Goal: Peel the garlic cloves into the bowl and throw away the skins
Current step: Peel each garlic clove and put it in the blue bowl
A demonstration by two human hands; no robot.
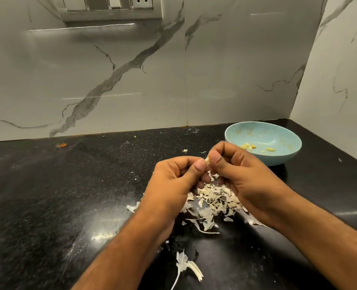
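Two hands (173, 183) (248, 176), one garlic clove (207, 160), one bowl (278, 160)

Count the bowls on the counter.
1: the light blue bowl at the far right of the black counter, beyond the right hand. No other bowl shows.

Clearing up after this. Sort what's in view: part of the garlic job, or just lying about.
Job: clove pinched between left hand and right hand; bowl with peeled cloves; skins on the counter.

Lying about: orange speck; switch panel on the wall.
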